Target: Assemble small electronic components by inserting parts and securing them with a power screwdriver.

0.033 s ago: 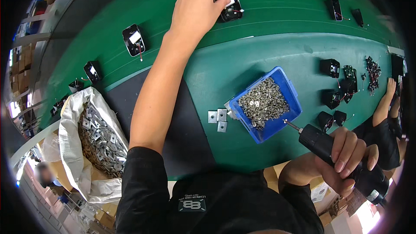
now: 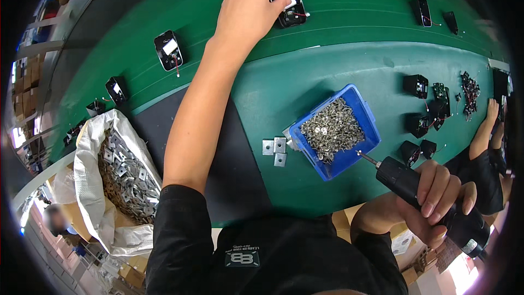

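At the far middle, my left hand point(image 2: 248, 8) is closed on a small black electronic housing point(image 2: 295, 21) lying open side up on the green belt. The thumb presses by a white block point(image 2: 290, 2) inside it, and a thin red cable with a white plug sticks out at its right. Part of the housing is hidden by the fingers. On the right, my right hand point(image 2: 439, 199) wraps round a black electric screwdriver point(image 2: 401, 177). Its bit points left, over the right corner of a blue bin point(image 2: 363, 110) full of small screws point(image 2: 334, 127).
Several square metal plates point(image 2: 279, 145) lie left of the bin. A white sack point(image 2: 90, 186) of metal plates stands at left, beside a black mat point(image 2: 232, 175). Another housing point(image 2: 168, 51) sits on the belt point(image 2: 349, 0). Several black parts point(image 2: 416, 86) and a co-worker's arm point(image 2: 483, 131) are at right.
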A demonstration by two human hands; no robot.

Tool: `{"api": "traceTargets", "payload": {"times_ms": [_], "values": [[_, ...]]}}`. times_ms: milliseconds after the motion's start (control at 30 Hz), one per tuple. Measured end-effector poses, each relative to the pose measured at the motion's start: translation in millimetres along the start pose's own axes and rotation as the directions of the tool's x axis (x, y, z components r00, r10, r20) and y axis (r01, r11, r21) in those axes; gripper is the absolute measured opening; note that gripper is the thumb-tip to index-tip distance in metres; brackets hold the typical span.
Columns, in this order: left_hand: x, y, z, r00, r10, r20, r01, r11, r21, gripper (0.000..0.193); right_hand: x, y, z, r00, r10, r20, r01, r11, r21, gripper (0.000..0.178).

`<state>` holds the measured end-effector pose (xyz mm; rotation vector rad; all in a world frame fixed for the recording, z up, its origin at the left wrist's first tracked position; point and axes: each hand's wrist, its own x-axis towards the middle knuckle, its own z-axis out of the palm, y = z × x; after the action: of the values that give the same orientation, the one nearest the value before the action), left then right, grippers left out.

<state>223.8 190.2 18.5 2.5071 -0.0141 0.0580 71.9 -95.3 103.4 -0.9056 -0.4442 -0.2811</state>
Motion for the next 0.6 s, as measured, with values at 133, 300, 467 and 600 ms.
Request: {"api": "traceTargets", "payload": {"times_ms": [133, 300, 467, 600], "values": [[6.2, 19.1, -28.9, 0.933, -0.112, 0.342, 0.204, 0.948, -0.244, 0.075, -2.6, 3.7, 0.3, 1.000, 0.002, -0.004, -0.001, 1.000, 0.014, 0.044], [-24.1, -15.4, 15.0, 0.898, 0.332, -0.288, -0.360, 0.932, -0.049, 0.063, -2.3, 3.9, 5.5, 1.000, 0.019, 0.006, -0.019, 0.999, 0.048, 0.043], [-29.3, -9.6, 16.7, 0.958, 0.227, -0.175, -0.224, 0.974, 0.039, 0.076, -1.4, 7.5, 15.2, 1.000, 0.006, -0.016, -0.005, 0.999, 0.048, 0.045], [-73.8, 16.0, -1.1, 0.947, 0.263, -0.183, -0.286, 0.952, -0.108, 0.073, -1.7, 3.4, 23.2, 1.000, 0.016, 0.001, -0.016, 0.998, 0.064, 0.045]]}}
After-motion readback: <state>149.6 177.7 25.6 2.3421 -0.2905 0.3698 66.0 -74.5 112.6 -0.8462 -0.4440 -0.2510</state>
